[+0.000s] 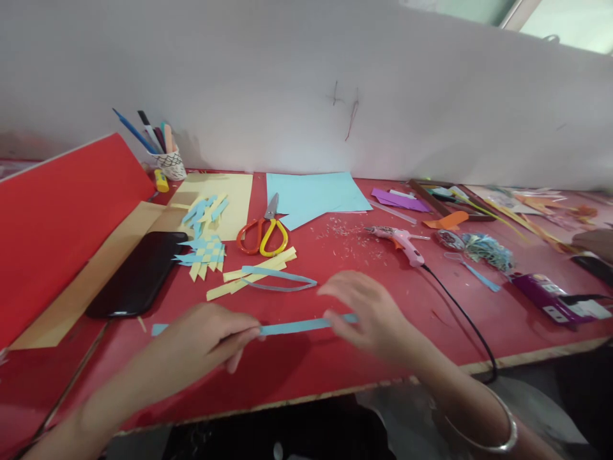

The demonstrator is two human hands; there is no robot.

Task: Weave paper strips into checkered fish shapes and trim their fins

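Note:
A narrow light-blue paper strip stretches across the near part of the red table. My left hand pinches it between thumb and fingers, and its left end sticks out beyond the hand. Over the right end is my right hand, thumb and fingers apart; whether the thumb touches the strip is unclear. Just beyond lie a folded blue strip and several yellow paper strips. Farther back are scissors with one red and one yellow handle, and woven blue-and-yellow paper pieces.
A black phone and red board lie left, near a pen cup. Blue paper sheets are by the wall. On the right are a pink glue gun with cord, a purple device and another person's hand.

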